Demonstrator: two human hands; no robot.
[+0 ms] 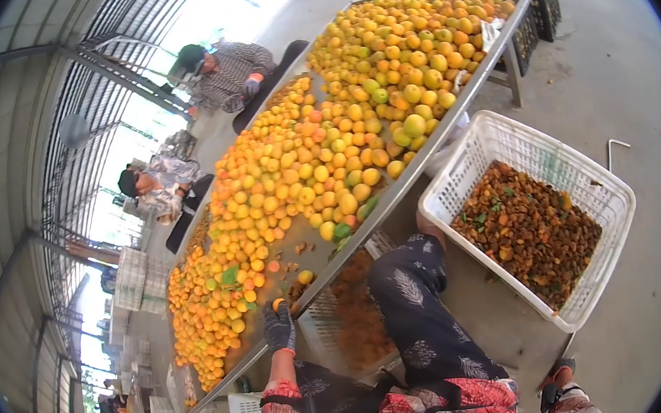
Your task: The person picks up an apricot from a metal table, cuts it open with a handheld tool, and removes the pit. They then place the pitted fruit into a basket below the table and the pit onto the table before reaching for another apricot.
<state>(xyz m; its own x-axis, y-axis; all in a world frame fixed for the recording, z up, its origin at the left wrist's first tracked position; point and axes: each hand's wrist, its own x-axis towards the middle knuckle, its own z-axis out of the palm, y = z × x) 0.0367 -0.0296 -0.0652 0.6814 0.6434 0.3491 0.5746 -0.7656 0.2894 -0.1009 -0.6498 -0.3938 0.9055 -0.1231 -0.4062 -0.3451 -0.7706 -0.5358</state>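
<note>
My left hand, in a dark grey glove, is at the near edge of the metal table. Its fingers are closed round an orange-yellow apricot. Beside it on the table lie another apricot and a few brown bits. A large heap of apricots spreads over the tabletop, with some green leaves in it. My right hand, gloved with an orange cuff, hangs low at the right, near a thin rod. Its fingers are hard to make out.
A white plastic crate of brown pit-like pieces stands on the floor at my right. My legs are beside the table. Two people sit across it. Crates are stacked at left; dark crates stand behind.
</note>
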